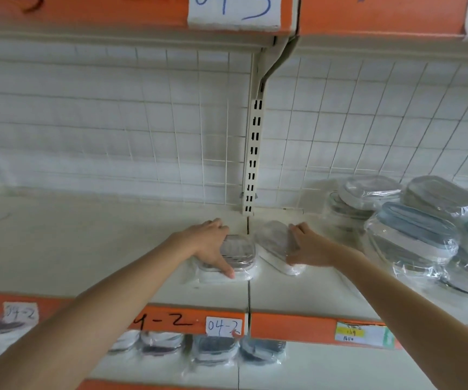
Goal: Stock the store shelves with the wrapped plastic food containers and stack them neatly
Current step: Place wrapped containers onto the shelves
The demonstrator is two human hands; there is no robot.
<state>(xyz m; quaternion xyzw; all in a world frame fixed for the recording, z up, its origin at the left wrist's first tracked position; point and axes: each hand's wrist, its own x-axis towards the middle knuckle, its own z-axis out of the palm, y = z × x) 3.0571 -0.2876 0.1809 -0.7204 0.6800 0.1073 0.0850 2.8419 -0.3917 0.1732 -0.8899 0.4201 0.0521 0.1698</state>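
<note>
Just two wrapped containers (238, 253), one under each hand, contents indiscernible.

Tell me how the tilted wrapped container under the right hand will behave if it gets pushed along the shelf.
The tilted wrapped container leans on one edge, so a push will probably tip it flat. Its glossy loose film looks slippery under the right hand and should slide easily on the smooth shelf. It looks like thin plastic, so it is likely light.

We are in a shop, cream metal shelf (114, 249) backed by wire grid (114, 122), orange price rail (292, 326) along its front edge with handwritten "04-2" label (224, 326), wrapped containers (413, 229) stacked at its right end
</note>
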